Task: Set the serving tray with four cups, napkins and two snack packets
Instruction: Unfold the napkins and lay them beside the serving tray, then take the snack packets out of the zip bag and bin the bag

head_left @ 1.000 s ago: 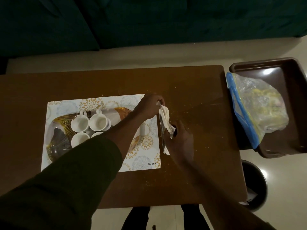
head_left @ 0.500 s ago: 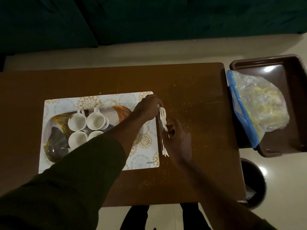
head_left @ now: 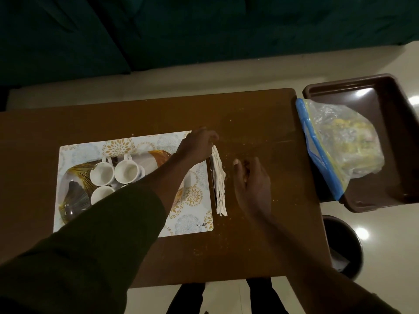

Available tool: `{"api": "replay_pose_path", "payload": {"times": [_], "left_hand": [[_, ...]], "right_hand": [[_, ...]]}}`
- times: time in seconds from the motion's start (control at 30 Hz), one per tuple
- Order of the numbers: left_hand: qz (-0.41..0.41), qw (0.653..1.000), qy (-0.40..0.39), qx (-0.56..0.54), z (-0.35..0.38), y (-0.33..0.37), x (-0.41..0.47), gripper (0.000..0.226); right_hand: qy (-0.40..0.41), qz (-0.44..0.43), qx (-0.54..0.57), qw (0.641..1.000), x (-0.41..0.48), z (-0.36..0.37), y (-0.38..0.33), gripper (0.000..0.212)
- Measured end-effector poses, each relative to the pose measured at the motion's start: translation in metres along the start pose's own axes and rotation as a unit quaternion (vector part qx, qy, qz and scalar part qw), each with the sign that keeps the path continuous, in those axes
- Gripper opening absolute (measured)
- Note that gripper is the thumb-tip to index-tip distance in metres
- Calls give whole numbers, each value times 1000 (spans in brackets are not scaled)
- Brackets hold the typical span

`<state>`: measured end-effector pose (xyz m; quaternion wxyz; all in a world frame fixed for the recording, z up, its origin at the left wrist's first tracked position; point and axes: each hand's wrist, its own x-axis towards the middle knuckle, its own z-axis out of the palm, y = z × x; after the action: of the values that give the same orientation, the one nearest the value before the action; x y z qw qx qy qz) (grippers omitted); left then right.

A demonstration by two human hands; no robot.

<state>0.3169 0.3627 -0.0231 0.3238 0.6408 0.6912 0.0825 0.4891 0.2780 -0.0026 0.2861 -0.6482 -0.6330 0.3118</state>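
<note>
The left forearm [head_left: 140,200] hides the fourth cup and much of the serving tray [head_left: 74,196].

Dim room. Brown wooden table [head_left: 158,114] on glossy cream tiled floor [head_left: 396,257] showing lamp reflections. Dark teal sofa [head_left: 204,30] along the far side.

The right hand [head_left: 251,182] is off the napkins [head_left: 219,185] now: a second ago it gripped the stack from the right, and now it hangs open just beside it, fingers loose and not touching. The left hand [head_left: 197,146], which pinched the stack's far end higher, now holds that end lower, so the napkins lie stretched along the placemat's [head_left: 192,218] right edge.
</note>
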Motion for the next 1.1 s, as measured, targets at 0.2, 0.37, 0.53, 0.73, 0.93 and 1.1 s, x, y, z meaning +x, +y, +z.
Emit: {"api": "replay_pose_path", "payload": {"times": [0.2,0.37,0.53,0.73,0.93,1.1], "left_hand": [[22,998,44,-32,-1,30,3,26],[35,993,77,-77,12,69,7,25],[20,988,86,-130,30,111,16,24],[-24,972,94,-213,58,162,19,19],[-100,911,51,-396,86,204,12,40],[-147,880,-15,-452,101,223,8,32]], "right_hand": [[36,-1,0,999,30,-38,7,21],[32,-16,-24,999,53,-73,17,14],[64,-53,-24,996,66,-114,29,12],[97,-43,-30,994,79,-159,59,22],[125,-10,-44,991,83,-199,96,16],[70,11,-35,997,81,-203,108,23]]}}
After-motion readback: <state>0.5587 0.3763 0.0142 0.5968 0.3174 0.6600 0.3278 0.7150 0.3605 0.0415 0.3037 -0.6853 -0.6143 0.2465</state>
